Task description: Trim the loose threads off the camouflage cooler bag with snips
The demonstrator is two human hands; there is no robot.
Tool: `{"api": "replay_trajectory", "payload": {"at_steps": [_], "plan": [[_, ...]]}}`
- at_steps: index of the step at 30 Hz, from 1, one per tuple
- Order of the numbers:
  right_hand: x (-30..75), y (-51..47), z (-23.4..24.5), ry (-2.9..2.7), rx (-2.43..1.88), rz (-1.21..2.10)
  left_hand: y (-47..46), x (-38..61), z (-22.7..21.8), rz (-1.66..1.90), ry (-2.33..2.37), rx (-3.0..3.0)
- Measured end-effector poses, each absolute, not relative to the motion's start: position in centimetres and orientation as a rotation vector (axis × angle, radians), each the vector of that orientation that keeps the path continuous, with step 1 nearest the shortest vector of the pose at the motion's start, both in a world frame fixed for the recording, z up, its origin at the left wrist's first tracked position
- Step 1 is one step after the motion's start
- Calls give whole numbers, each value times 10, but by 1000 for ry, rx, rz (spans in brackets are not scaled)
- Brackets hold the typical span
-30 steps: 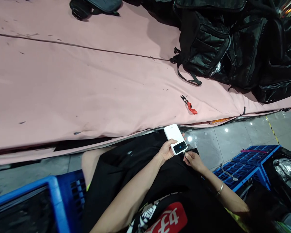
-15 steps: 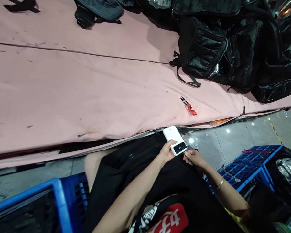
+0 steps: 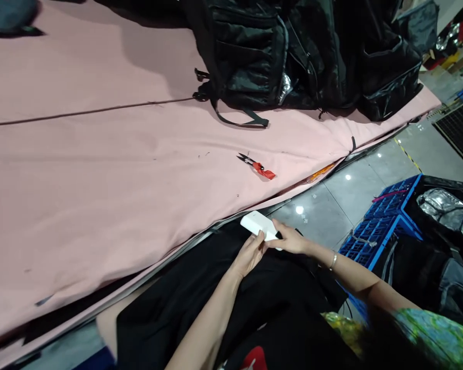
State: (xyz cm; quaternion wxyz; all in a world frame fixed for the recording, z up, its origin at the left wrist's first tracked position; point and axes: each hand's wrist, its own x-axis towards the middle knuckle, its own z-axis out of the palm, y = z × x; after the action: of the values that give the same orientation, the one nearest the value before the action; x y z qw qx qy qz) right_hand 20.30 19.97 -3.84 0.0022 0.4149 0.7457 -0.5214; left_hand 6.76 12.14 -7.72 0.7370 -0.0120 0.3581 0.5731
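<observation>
A white power bank [image 3: 256, 225] is held over my lap, just below the edge of the pink table cover [image 3: 100, 169]. My left hand [image 3: 250, 254] grips its near end from below, fingers curled round it. My right hand [image 3: 289, 239] lies closed over its right end and hides the display. Small thread snips with a red handle [image 3: 256, 166] lie on the pink cover beyond the hands. Black cloth [image 3: 224, 293] covers my lap under both hands.
A heap of black backpacks [image 3: 293, 51] fills the far right of the table. A blue plastic crate [image 3: 386, 221] with black and silver bags [image 3: 443, 205] stands on the grey tiled floor [image 3: 332, 200] at my right.
The view has swung right. My right hand has moved from the cable end up onto the power bank, covering its display. My left hand still holds it.
</observation>
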Motion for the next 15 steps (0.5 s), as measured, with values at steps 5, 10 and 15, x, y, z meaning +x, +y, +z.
{"api": "replay_trajectory", "payload": {"at_steps": [5,10,15], "plan": [[294,233,-39,1877,1631,-1765,127,69,-68,1092,907,86],[382,240,-40,1514,1808,-1128,135,68,-61,1025,960,100],[432,225,-55,1105,1724,-1415,147,73,-66,975,974,65]]}}
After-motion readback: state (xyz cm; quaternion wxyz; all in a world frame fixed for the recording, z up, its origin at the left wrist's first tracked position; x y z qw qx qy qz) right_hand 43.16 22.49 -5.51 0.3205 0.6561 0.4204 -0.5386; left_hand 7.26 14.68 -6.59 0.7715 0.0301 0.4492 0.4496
